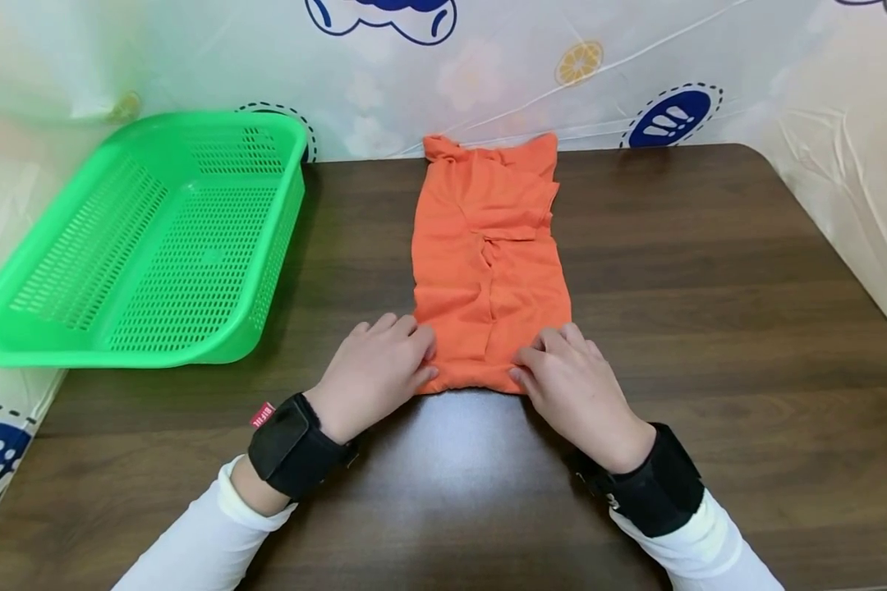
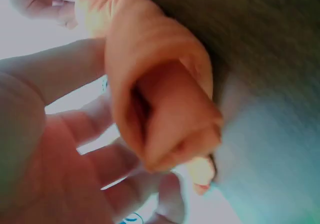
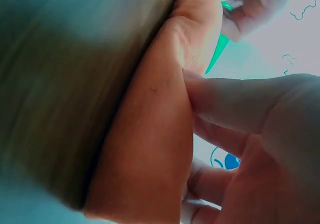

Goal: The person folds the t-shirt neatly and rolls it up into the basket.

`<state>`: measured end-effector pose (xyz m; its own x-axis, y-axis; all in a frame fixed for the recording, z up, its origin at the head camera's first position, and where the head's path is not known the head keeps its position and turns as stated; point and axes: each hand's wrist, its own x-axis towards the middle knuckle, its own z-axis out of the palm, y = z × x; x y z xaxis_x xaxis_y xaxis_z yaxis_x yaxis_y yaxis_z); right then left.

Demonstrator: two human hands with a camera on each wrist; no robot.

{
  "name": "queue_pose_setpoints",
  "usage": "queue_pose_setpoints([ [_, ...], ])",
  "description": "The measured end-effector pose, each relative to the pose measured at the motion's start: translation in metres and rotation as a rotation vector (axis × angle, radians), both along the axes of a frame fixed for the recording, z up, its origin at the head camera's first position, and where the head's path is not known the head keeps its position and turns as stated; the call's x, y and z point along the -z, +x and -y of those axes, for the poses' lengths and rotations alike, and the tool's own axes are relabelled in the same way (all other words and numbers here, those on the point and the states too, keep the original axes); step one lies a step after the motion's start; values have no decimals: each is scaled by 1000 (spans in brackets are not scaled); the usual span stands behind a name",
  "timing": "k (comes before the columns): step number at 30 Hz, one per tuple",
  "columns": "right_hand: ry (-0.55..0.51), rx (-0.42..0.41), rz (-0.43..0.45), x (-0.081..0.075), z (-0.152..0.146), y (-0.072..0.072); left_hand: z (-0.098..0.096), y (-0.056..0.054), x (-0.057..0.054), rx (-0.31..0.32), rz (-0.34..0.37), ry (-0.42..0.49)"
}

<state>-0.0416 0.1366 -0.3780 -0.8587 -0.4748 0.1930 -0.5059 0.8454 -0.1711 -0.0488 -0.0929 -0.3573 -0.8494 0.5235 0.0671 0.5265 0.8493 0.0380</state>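
Observation:
A folded orange garment [image 1: 491, 271], wrinkled along its middle, lies lengthwise on the dark wooden table. At its near left corner, my left hand [image 1: 380, 365] pinches the cloth between thumb and fingers. My right hand [image 1: 572, 386] does the same at the near right corner. In the left wrist view, the near end of the garment [image 2: 160, 99] shows as a loose roll with layers tucked inside. The right wrist view has my right thumb [image 3: 225, 99] pressed on the orange cloth [image 3: 145, 129], the fingers partly hidden behind it.
To the left stands a green perforated plastic basket [image 1: 284, 222] with nothing in it. The brown table [image 1: 710, 328] carries the garment, whose far end reaches its back edge. A pale patterned sheet [image 1: 488, 74] hangs behind.

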Motion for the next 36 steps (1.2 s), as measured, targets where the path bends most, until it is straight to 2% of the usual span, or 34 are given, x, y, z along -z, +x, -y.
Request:
queue_pose_setpoints([
  [5, -24, 10, -36, 0, 0, 0, -9, 7, 1, 90, -162, -14],
  [10, -98, 2, -59, 0, 0, -1, -14, 14, 0, 118, -233, -48],
  [15, -136, -47, -90, 0, 1, -2, -17, 16, 2, 94, -213, -55],
  [18, -108, -56, -82, 0, 1, -1, -18, 15, 5, 61, -193, -61],
  [23, -34, -67, -24, -1, 2, 0, -15, 13, 8, 24, -201, -67],
  [30, 68, -80, -17, -1, 3, 1, -14, 13, 8, 28, -212, -42],
  [36, 74, -69, -14, -1, 2, 0, -15, 11, 9, 40, -234, -20],
])
